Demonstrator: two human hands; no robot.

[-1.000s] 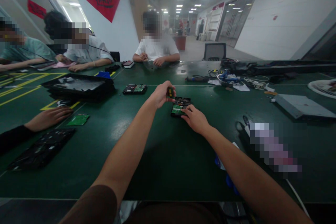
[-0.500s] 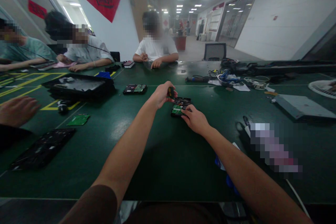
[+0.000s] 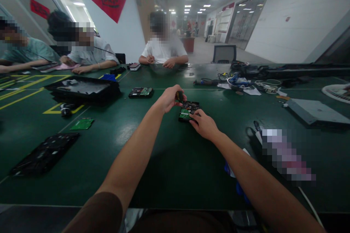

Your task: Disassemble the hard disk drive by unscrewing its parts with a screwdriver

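My left hand point(image 3: 170, 99) is closed around a screwdriver point(image 3: 179, 96) with a dark, yellow-marked handle. It is held tip down over the far left part of a small black device point(image 3: 193, 105); the tip itself is too small to make out. A green circuit board point(image 3: 185, 113) shows in the near part of that device, which lies on the green table point(image 3: 164, 153). From the near right side, my right hand point(image 3: 203, 124) grips the device's edge, its thumb and fingers pressed together there.
To the left are a loose green board point(image 3: 82, 123), a black casing point(image 3: 45, 153), another opened device point(image 3: 140, 92) and a black tray point(image 3: 82, 89). Cables point(image 3: 236, 81), a grey metal box point(image 3: 318, 111) and a blurred-out item point(image 3: 287, 154) lie right. Several people sit across and left.
A co-worker's hand at the left edge has left the view. The person opposite has shifted one hand to the right. My hands stay almost in place at the device.
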